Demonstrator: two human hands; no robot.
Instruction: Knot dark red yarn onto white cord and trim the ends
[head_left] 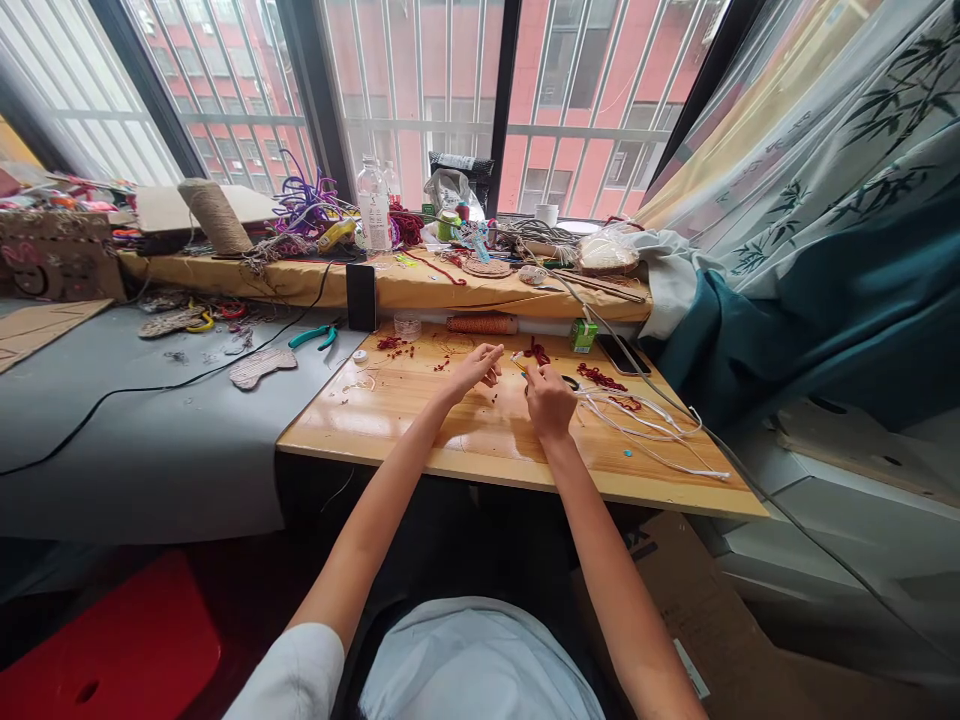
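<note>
left hand (480,369) half open over the wooden counter (465,440), fingers extended, nothing visibly gripped. right hand (549,400) curled closed, small yellow-and-white item (518,361) at its fingertips, between the two hands, too small to identify. dark red yarn (537,351) just beyond the right hand, white cords (645,430) to its right. orange thread spool (482,324) lies at the back, green box (583,336) right of it, teal-handled pliers (315,337) on the grey surface (187,440) at left
</note>
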